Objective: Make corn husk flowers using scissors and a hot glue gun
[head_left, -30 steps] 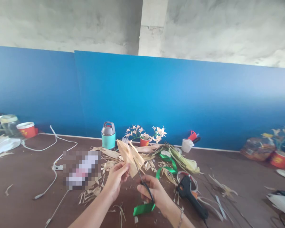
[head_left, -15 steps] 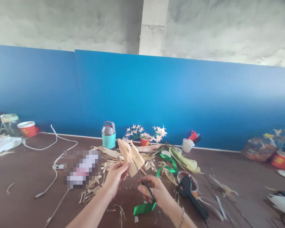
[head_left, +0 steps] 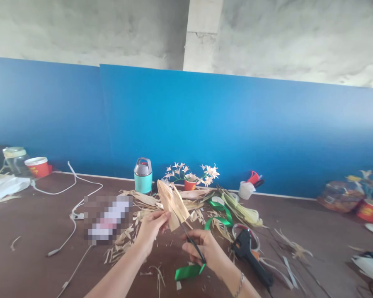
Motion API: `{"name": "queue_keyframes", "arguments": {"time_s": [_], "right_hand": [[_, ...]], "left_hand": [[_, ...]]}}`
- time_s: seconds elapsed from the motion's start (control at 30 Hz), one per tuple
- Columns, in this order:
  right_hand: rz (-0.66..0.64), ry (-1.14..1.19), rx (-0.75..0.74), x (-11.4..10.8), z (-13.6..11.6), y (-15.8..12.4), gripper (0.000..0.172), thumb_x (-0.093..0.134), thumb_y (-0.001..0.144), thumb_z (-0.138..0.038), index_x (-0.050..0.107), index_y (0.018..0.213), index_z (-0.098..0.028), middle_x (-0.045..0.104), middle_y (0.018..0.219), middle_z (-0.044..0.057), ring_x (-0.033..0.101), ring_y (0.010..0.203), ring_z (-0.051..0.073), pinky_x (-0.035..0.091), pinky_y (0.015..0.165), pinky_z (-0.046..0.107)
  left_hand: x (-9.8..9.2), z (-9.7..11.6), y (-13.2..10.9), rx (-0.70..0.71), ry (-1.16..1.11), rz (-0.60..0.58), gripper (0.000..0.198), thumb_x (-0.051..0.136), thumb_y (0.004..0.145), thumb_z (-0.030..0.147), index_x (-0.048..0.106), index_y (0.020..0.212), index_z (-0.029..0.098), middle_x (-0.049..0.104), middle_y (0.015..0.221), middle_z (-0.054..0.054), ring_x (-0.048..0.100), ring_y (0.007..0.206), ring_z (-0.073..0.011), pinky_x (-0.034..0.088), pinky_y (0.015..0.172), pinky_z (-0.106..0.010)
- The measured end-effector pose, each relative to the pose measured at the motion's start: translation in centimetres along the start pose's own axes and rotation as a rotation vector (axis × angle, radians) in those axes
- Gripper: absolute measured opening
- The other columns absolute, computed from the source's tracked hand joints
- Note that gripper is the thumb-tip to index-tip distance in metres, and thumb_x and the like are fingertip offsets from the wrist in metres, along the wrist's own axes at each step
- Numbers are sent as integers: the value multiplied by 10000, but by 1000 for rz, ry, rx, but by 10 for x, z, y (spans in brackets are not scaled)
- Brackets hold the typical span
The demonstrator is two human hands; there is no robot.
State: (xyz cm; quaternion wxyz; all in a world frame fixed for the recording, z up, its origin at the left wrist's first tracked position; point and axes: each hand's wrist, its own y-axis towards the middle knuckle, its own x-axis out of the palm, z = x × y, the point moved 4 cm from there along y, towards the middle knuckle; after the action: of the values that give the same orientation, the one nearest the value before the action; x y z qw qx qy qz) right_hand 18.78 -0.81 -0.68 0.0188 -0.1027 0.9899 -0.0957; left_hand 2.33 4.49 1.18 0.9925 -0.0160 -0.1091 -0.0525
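A pale, dry corn husk (head_left: 168, 196) is pinched at its lower left edge between the thumb and fingers of my left hand (head_left: 155, 225). My right hand (head_left: 202, 248) is closed around dark-handled scissors (head_left: 195, 244), whose blades reach up to the husk's lower part. A slit runs up from the blades, parting the husk into two pieces. Green ribbon (head_left: 188, 272) shows just below the scissor handles; whether it is tied to them I cannot tell. Scraps of husk (head_left: 121, 244) lie around both hands on the brown table (head_left: 65, 273).
A black glue gun (head_left: 250, 256) lies right of my right hand, beside a roll of tape. Behind the husk stand a turquoise flask (head_left: 143, 182) and a red cup (head_left: 190, 184) with husk flowers. White cables (head_left: 76, 207) and a blurred-out item (head_left: 108, 221) lie at left. A blue partition (head_left: 205, 124) closes the back.
The scissor blades appear slightly more closed on the husk, and its split pieces have shifted a little. Both hands keep their grips; the whole view has moved slightly.
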Motion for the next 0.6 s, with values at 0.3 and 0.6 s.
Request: {"name": "queue_keyframes", "arguments": {"time_s": [0.3,0.6], "right_hand": [[6,-103,38,-3,-5,-1,449,726,562,-454,625,830,-108,498,397,-71,386,344,51,272,366,186],[-3,-148,29,-8,-5,-1,457,735,556,-446,642,828,-91,504,405,-47,428,369,73,235,343,179]], "left_hand": [[0,5,-2,32,122,19,307,654,667,422,681,597,125,519,442,16,404,444,-85,258,444,-200],[0,3,-2,31,128,10,273,658,676,394,733,737,139,552,474,7,443,468,-118,287,458,-211]]}}
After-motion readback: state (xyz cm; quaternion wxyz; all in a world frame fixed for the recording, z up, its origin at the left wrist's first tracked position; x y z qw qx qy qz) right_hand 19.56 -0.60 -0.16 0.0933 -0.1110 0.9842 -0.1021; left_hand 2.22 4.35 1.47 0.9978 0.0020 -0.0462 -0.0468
